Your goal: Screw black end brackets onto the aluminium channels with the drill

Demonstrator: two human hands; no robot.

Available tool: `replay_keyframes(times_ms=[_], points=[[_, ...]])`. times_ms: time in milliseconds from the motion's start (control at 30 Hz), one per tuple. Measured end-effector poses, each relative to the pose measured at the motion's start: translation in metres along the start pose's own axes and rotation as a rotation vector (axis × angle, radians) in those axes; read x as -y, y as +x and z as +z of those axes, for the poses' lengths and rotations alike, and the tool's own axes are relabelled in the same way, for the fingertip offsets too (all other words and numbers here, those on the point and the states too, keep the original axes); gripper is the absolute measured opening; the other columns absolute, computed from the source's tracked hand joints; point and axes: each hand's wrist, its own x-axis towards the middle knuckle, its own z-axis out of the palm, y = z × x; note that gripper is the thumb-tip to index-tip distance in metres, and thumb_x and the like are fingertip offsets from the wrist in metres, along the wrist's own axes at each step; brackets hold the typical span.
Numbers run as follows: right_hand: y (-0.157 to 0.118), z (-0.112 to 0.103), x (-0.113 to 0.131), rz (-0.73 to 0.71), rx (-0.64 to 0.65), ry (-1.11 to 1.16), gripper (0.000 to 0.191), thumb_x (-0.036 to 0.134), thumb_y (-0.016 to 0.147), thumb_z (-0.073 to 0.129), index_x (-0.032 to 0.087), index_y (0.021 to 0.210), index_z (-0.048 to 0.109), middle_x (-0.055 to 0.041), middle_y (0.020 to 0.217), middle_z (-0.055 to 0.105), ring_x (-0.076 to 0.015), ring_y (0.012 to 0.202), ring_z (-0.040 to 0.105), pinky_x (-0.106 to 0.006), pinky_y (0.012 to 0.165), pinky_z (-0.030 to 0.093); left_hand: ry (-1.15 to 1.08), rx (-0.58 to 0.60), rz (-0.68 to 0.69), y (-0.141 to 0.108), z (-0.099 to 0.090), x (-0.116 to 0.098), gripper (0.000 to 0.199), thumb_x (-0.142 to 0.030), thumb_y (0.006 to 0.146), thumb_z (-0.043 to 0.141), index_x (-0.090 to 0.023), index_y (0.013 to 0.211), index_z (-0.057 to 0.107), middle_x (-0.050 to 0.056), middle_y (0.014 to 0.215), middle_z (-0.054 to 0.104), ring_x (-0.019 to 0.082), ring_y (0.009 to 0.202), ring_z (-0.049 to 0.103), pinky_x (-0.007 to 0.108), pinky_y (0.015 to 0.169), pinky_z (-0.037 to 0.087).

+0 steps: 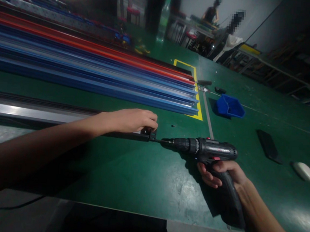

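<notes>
1. Green tabletop [128, 178]: biggest thing in view. Near edge runs just below the drill grip; a bit of green surface shows betw. drill & that edge, so butt of grip needs watching.
2. Blue rails [120, 83] + red rail [109, 51]: side by side on far side, ends near yellow tape [200, 114]. Only a narrow strip betw. them & the near rail, so sideways room looks tight.
3. Dark rail [37, 112], silver face: on table, runs out of view at L; R end under the left hand. Prob. stiff, long, awkward to swing, maybe slick; best held near end, w/ support further along.
4. Drill [214, 149]: R of rail, bit [157, 141] at or v. near the end piece [152, 134]; contact unclear. Prob. hefty, rigid; hold by grip.
5. Right hand [231, 170]: wrapped round drill grip, thumb side up high.
6. Left hand [133, 120]: fingers curled over rail end, close to bit; can't tell if pinching or just pressing.
7. Blue bin [236, 111]: beyond drill, well apart.
8. Small dark piece [173, 125]: betw. drill & blue rails, too small to ID.
</notes>
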Motion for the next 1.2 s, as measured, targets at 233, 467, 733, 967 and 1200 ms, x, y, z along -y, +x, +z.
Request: replay_keyframes(times_ms=[233,467,733,967,1200], points=[[0.0000,0.0010,0.0002,-0.006,-0.006,0.002,0.027,0.038,0.069,0.078,0.016,0.085,0.078,-0.0038,0.065,0.061,-0.0093,0.044,0.036,-0.027,0.043,0.039,0.010,0.009,0.016,-0.0008,0.0011,0.0023,0.025,-0.008,0.094,0.050,-0.023,0.098,0.071,0.005,0.107,0.067,0.019,0.098,0.064,0.029,0.081,0.046],[-0.0003,0.0021,0.0015,0.002,-0.018,-0.003,0.030,0.035,0.068,0.075,0.013,0.087,0.078,-0.0039,0.066,0.062,-0.0079,0.044,0.038,-0.025,0.045,0.042,0.009,0.005,0.010,-0.0004,0.0019,0.0030,0.024,-0.009,0.094,0.051,-0.023,0.099,0.071,0.005,0.108,0.066,0.019,0.099,0.064,0.029,0.082,0.046],[-0.0003,-0.0007,0.0000,0.007,0.008,0.027,0.026,0.034,0.070,0.077,0.015,0.088,0.077,-0.0040,0.067,0.064,-0.0085,0.044,0.038,-0.026,0.044,0.042,0.011,0.009,0.015,-0.0008,0.0021,0.0036,0.024,-0.009,0.095,0.050,-0.022,0.099,0.069,0.005,0.108,0.066,0.019,0.099,0.063,0.030,0.084,0.047],[-0.0001,0.0006,0.0000,-0.007,0.027,0.019,0.024,0.038,0.071,0.080,0.020,0.086,0.076,-0.0029,0.066,0.064,-0.0095,0.044,0.037,-0.027,0.042,0.039,0.014,0.003,0.020,-0.0011,0.0023,0.0041,0.025,-0.008,0.094,0.050,-0.023,0.099,0.070,0.005,0.109,0.067,0.019,0.099,0.064,0.029,0.083,0.047],[-0.0006,0.0029,0.0012,-0.011,-0.005,0.002,0.027,0.043,0.071,0.084,0.021,0.083,0.075,-0.0035,0.065,0.061,-0.0097,0.044,0.036,-0.029,0.041,0.040,0.003,-0.010,0.015,-0.0013,0.0019,0.0033,0.025,-0.008,0.092,0.053,-0.024,0.098,0.071,0.004,0.107,0.068,0.018,0.098,0.064,0.028,0.082,0.047]])
